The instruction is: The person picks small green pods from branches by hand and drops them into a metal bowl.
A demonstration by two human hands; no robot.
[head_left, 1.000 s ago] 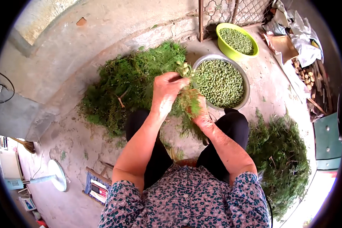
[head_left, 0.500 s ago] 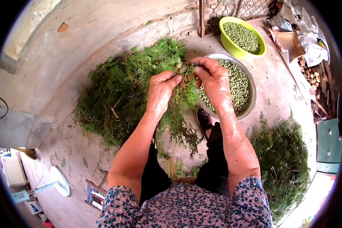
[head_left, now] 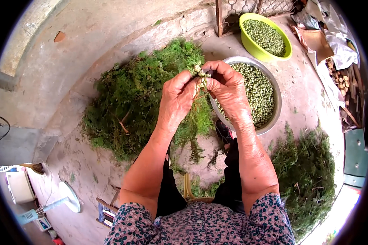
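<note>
My left hand (head_left: 176,99) is closed in a pinch on a leafy evergreen sprig (head_left: 202,112), whose feathery green foliage hangs below the fingers. Small pale-green cones (head_left: 199,70) show at the fingertips. My right hand (head_left: 230,92) meets the left there, thumb and fingers pinched at these cones; a dark covering shows on one of its fingers. Partly beneath the right hand stands a round metal basin (head_left: 277,104) filled with similar green cones. Left of and beyond my hands lies a large heap of cut evergreen branches (head_left: 131,94).
Beyond the metal basin is a yellow-green basin (head_left: 253,48), also full of cones. Another branch heap (head_left: 304,179) lies at right. Firewood (head_left: 342,83) and plastic bags (head_left: 341,53) line the right side. A pale-blue fan (head_left: 69,197) stands at lower left.
My hands have drawn together at the fingertips, and the right thumb has moved onto the cones. More pale cones show between the fingers. The whole view has shifted slightly.
</note>
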